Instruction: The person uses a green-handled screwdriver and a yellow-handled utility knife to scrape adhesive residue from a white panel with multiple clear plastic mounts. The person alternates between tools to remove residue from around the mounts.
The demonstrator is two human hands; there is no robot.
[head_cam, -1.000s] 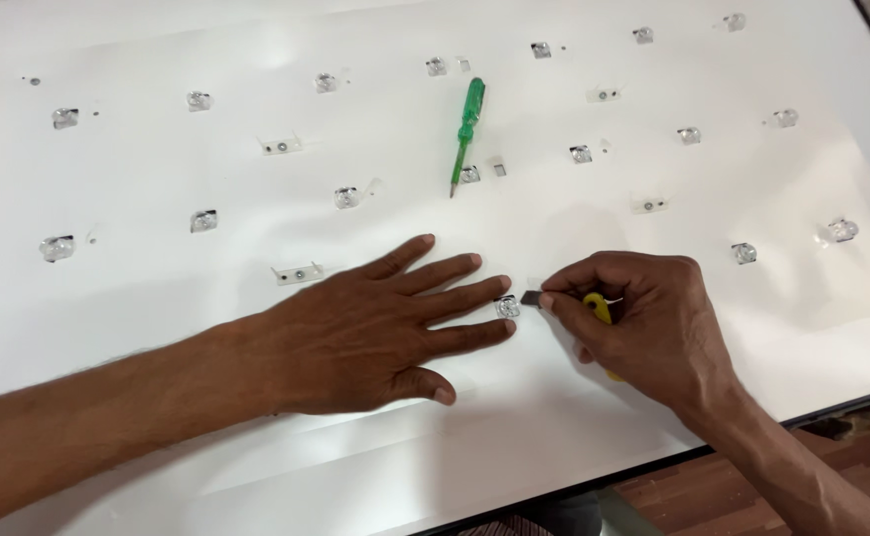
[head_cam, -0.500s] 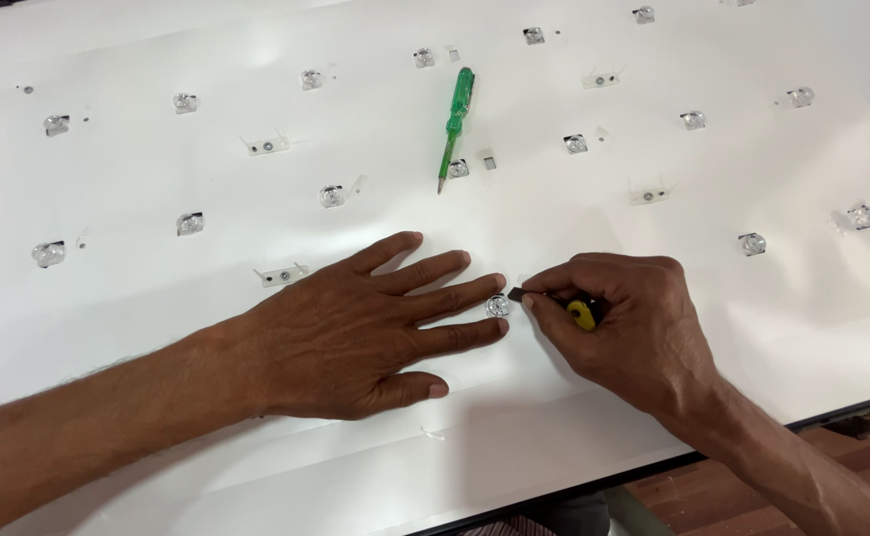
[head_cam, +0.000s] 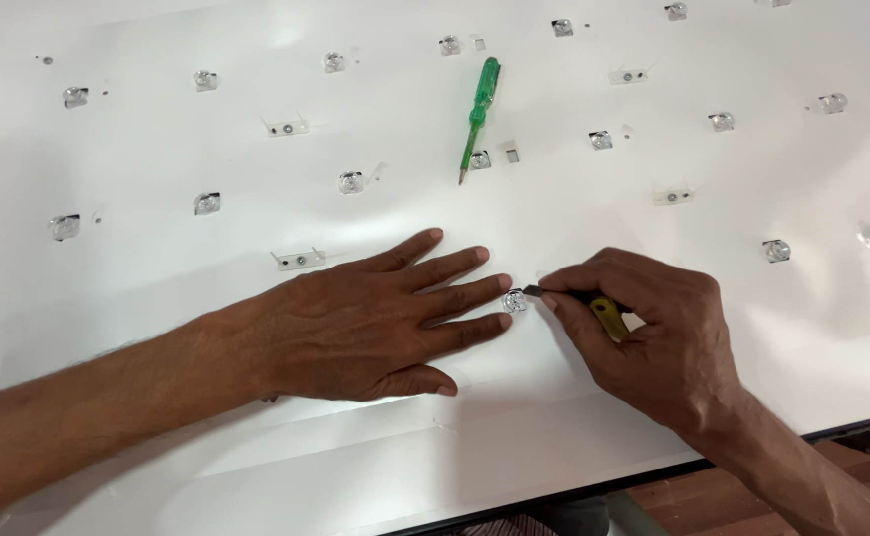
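Hands have closed in on one spot over the last second: the right hand point(head_cam: 653, 328) has slid its dark blade tip toward nine o'clock until it touches the small clear lens point(head_cam: 515, 301), where a moment ago a sliver of white showed between them. The left hand point(head_cam: 365, 323) has stayed flat on the white panel point(head_cam: 157, 149), fingers point(head_cam: 455, 290) released and spread, their tips just beside the lens on its nine o'clock side. The right-hand fingers are clenched round a yellow-handled tool point(head_cam: 608, 316), gripped low like a pen. To my eye that means the prying at this lens is only now starting; it sits seated as its neighbours do.

Up at twelve o'clock from the hands a green screwdriver point(head_cam: 478, 117) lies loose on the panel, untouched and tip-down toward another lens. No box, tray or dish shows anywhere, so nothing is held in anything. The panel rests on a table whose dark edge point(head_cam: 852, 427) shows at five o'clock.
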